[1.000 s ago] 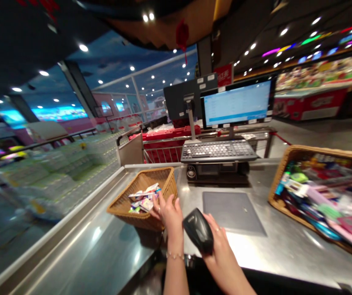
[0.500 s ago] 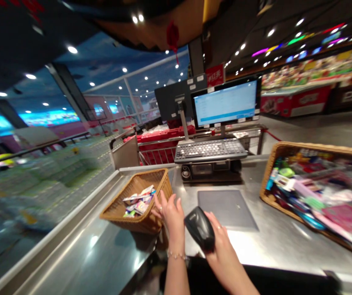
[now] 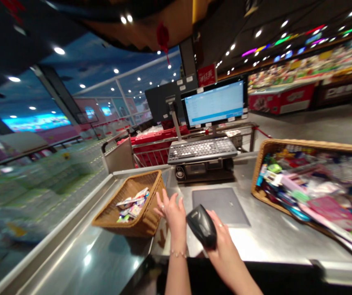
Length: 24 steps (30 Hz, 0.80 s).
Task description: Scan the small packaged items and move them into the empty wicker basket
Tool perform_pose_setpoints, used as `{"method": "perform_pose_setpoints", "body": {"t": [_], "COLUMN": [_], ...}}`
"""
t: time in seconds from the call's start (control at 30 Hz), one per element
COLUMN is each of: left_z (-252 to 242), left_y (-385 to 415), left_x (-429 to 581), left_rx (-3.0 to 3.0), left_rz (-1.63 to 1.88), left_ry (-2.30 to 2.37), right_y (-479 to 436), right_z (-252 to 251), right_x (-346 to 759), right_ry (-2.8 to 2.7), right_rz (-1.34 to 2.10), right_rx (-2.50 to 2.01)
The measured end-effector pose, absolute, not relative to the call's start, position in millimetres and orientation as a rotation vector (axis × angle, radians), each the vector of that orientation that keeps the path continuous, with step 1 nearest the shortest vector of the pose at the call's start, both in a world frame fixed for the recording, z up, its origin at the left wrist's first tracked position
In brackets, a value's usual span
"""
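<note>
A supermarket checkout: till screen (image 3: 214, 102), keyboard (image 3: 202, 149), steel counter (image 3: 265, 237), stocked shelves (image 3: 305, 65).

Steel tabletop (image 3: 268, 241) carries: small wicker basket (image 3: 133, 207) at left, large wicker basket (image 3: 302, 180) at right, grey pad (image 3: 220, 203) between, keyboard unit (image 3: 203, 157) behind.

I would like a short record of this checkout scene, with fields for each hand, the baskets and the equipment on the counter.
left hand: open, fingers spread, empty, close to the right wall of the small wicker basket
right hand: gripping a black barcode scanner
small wicker basket: holds a few small packets
large wicker basket: at right, full of mixed packaged goods
counter: steel, with a dark flat panel; keyboard and monitor behind it
</note>
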State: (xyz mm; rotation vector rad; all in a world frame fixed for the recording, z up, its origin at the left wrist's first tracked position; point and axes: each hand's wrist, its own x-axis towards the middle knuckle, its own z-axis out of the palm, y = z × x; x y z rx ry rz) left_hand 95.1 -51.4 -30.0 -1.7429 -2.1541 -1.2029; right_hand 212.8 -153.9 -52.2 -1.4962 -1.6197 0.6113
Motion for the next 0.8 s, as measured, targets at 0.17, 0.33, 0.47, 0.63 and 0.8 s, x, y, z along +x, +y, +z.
{"method": "perform_pose_setpoints", "body": {"t": [0.17,0.33,0.47,0.63,0.8], "left_z": [-35.7,-37.3,-35.4,-34.6,-32.0], "left_y": [-50.9,-51.1,-53.5,-57.2,-62.1], "left_x": [109.1,122.5,129.1,137.0,149.8], "left_rx": [-1.796,-1.793,-1.813,-1.864,-1.922], "left_rz": [-1.212,-1.251,-1.236,-1.242,-1.255], "left_ry": [-2.155,-2.137,-2.14,-2.137,-2.129], "right_y": [-157.4,-158.7,-159.4,-163.1,-167.0], "right_z": [-50.3,-55.7,-57.9,-55.3,-53.7], "right_x": [220.9,228.3,233.3,239.1,246.6], "right_ry": [-1.607,-1.547,-1.53,-1.528,-1.51], "right_rz": [0.613,0.601,0.591,0.586,0.567], "right_rx": [-1.537,-1.527,-1.53,-1.575,-1.597]}}
